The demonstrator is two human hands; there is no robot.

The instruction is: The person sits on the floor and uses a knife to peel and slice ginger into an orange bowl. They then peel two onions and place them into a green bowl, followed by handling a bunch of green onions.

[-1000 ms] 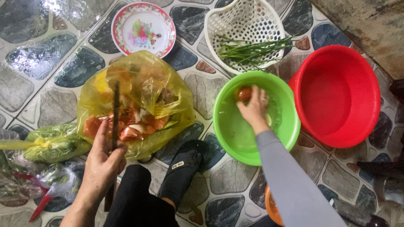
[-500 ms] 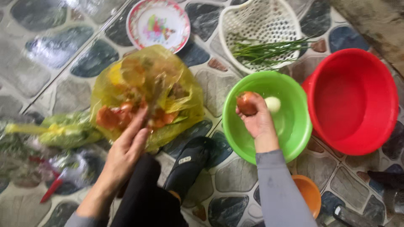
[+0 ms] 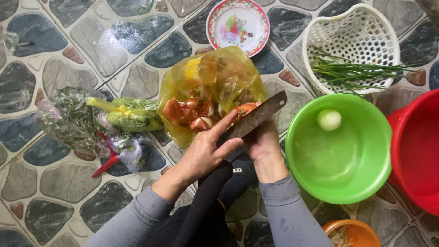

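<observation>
**Operator:** Head view, from a second back: my left hand lay on a long dark handle over the yellow bag, and my right reached into the green basin; half a second back the right had lifted a brownish onion clear of the basin, leaving a peeled white one inside.

**Second:** And now?

**Operator:** Head view at this moment: both hands have come together above my knee; the left hand (image 3: 206, 153) is closed round the knife (image 3: 257, 120), thumb and forefinger laid along the flat of the blade, which slants up to the right; the right hand (image 3: 262, 142) sits just under the blade, fingers curled about the onion (image 3: 246, 110); only an orange sliver of it shows past the steel, so I cannot tell how tightly it is gripped.

**Second:** What do you make of that?

**Operator:** I judge the picking-up is done and the peeling or trimming has begun; the edge is touching or all but touching the onion, right beside my right fingertips.

**Second:** Surroundings?

**Operator:** Peeled onion (image 3: 329, 120) alone in the green basin (image 3: 347, 183); yellow bag (image 3: 215, 87) of skins just behind the hands; red basin (image 3: 418, 155) at the right edge; white basket (image 3: 352, 36) with green chives (image 3: 352, 73) beyond; patterned plate (image 3: 238, 25) at top.
</observation>
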